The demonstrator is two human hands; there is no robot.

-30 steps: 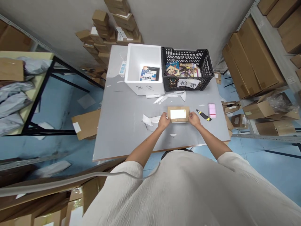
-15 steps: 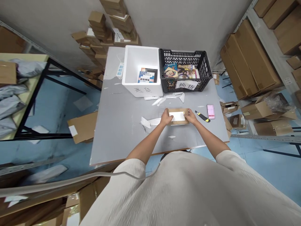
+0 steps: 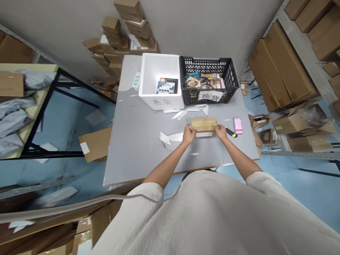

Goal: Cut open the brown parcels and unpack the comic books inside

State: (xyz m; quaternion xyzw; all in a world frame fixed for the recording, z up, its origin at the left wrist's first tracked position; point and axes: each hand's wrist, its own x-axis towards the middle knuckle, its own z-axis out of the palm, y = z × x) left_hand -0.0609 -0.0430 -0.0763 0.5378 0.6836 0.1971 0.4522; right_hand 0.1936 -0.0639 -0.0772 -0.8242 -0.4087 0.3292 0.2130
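A small brown cardboard box (image 3: 204, 124) with shiny tape across its top is held over the grey table, a white label strip showing on its near side. My left hand (image 3: 189, 134) grips its left end, and my right hand (image 3: 220, 131) grips the right end. Just right of my right hand lies a black and yellow utility knife (image 3: 231, 132), its front part hidden behind that hand. A pink-screened phone (image 3: 238, 125) rests beyond the knife. White torn paper strips (image 3: 175, 137) lie left of my left hand.
At the back of the table (image 3: 132, 148) stand a white foam box (image 3: 162, 101) and a black plastic crate (image 3: 209, 97), both with books inside. Cardboard boxes (image 3: 127, 30) are stacked behind on the left. Shelves with cartons (image 3: 281, 67) line the right side.
The cardboard box has been tipped so its taped face shows, with the white label now on the near side. Both hands have shifted slightly to the right with it.
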